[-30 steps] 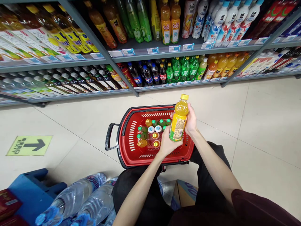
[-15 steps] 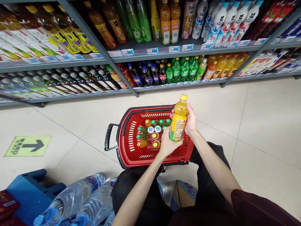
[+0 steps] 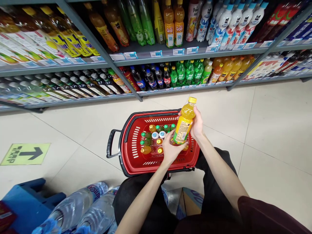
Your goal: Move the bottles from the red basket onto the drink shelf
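Observation:
A yellow juice bottle [image 3: 184,122] with a yellow cap is held above the right part of a red shopping basket [image 3: 128,139]. My right hand [image 3: 197,123] is wrapped round its upper right side, with fingertips showing behind it. My left hand [image 3: 172,146] supports the bottle low down, by its green-edged base. The back label with small print and a barcode faces me, and the bottle leans slightly right at the top. In the basket stand several bottles with green caps, white caps [image 3: 155,135] and orange-yellow caps [image 3: 159,141]; my left hand and the held bottle hide some of them.
Drink shelves [image 3: 170,56] run along the far side, with colas, green soda bottles [image 3: 180,72] and juices. The basket's black handle [image 3: 110,143] points left. Large water bottles [image 3: 83,201] and a blue crate [image 3: 29,204] are at lower left. A yellow arrow sign [image 3: 25,154] marks the floor.
The juice bottle tilts a little more to the right at its top, and my left hand has shifted slightly left and up at its base. The whole view has shifted slightly.

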The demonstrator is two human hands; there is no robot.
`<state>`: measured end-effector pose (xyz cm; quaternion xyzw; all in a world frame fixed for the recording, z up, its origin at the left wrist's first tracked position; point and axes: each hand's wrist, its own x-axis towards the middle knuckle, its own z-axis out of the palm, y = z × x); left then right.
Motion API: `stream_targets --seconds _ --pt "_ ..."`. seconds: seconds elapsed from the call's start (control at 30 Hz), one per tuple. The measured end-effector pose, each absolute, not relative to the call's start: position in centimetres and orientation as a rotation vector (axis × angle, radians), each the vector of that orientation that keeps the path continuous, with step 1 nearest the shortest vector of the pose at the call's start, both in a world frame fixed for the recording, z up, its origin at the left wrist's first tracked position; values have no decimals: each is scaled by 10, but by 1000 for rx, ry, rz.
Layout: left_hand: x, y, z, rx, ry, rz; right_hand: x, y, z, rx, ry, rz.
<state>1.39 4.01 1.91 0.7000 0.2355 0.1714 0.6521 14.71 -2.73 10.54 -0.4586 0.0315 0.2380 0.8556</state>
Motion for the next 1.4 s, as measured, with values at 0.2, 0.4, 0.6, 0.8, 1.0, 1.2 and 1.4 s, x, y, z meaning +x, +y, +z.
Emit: stream_targets --seconds 0.2,0.4,0.6,0.8,1.0,1.2,1.4 --pt "15 43 22 1267 542 277 155 -31 111 -936 73 456" --pt "9 39 31 1156 356 88 157 -38 114 -893 33 572" --pt "7 37 38 967 268 -108 155 -41 112 -803 -27 635" --pt "9 40 45 866 166 -241 155 -42 109 -740 -55 629" --pt "8 36 43 756 107 -237 157 -39 111 -694 -25 610" --pt "12 36 46 751 140 -118 155 -36 113 -706 47 618" --pt "11 37 35 834 146 -83 154 -32 111 -725 63 599"
